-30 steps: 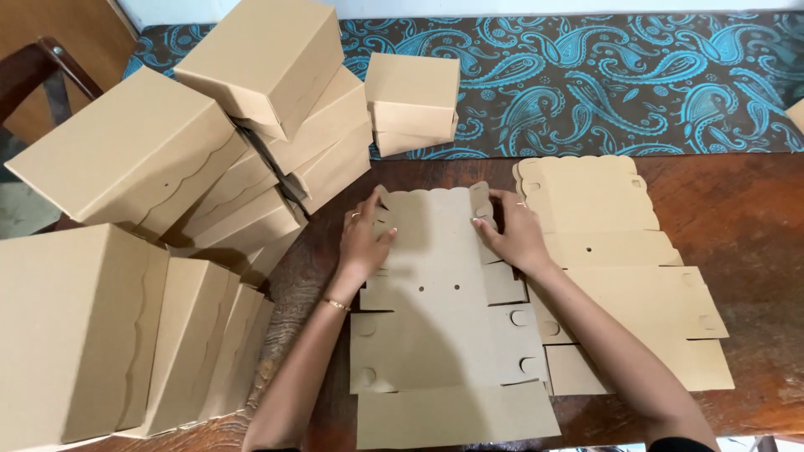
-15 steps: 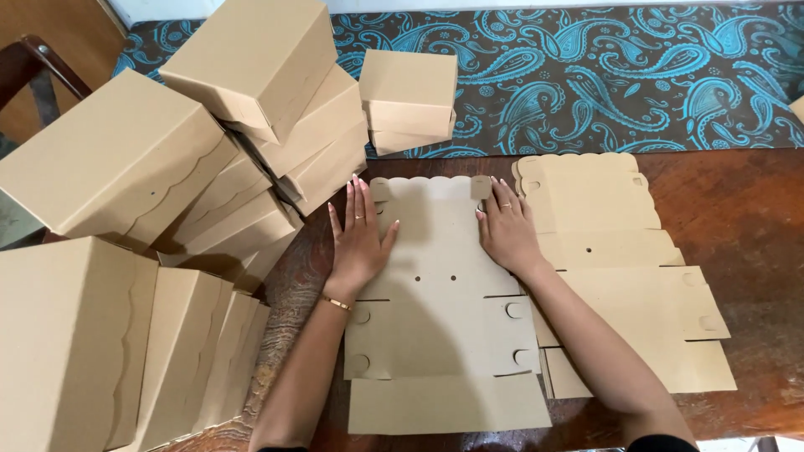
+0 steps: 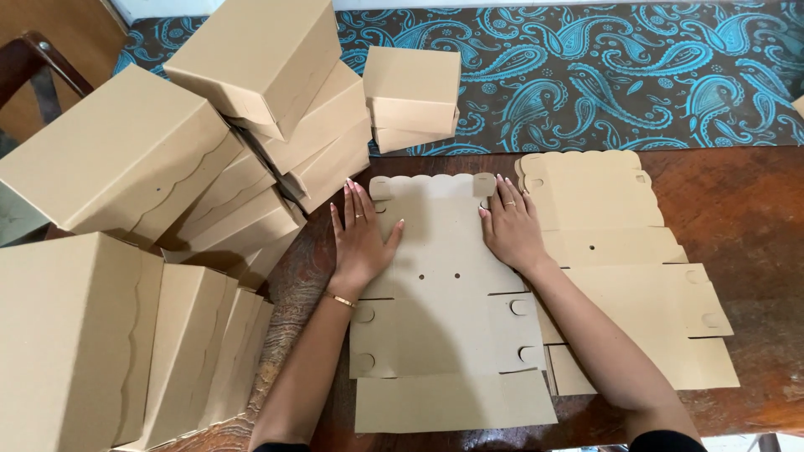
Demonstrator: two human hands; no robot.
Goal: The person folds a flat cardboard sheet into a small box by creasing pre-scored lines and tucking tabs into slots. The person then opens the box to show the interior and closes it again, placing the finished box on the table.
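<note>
Cardboard blank (image 3: 444,310) pressed flat by left hand (image 3: 362,238) and right hand (image 3: 511,228), grip open-palmed, seemingly near its side edges

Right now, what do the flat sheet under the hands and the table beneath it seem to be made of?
The flat box blank looks like plain brown cardboard, matte: die-cut holes, slots and a scalloped edge show. The left hand and right hand press it flat. The table appears to be dark reddish wood with visible grain and a slight sheen, though a veneer cannot be ruled out.
</note>
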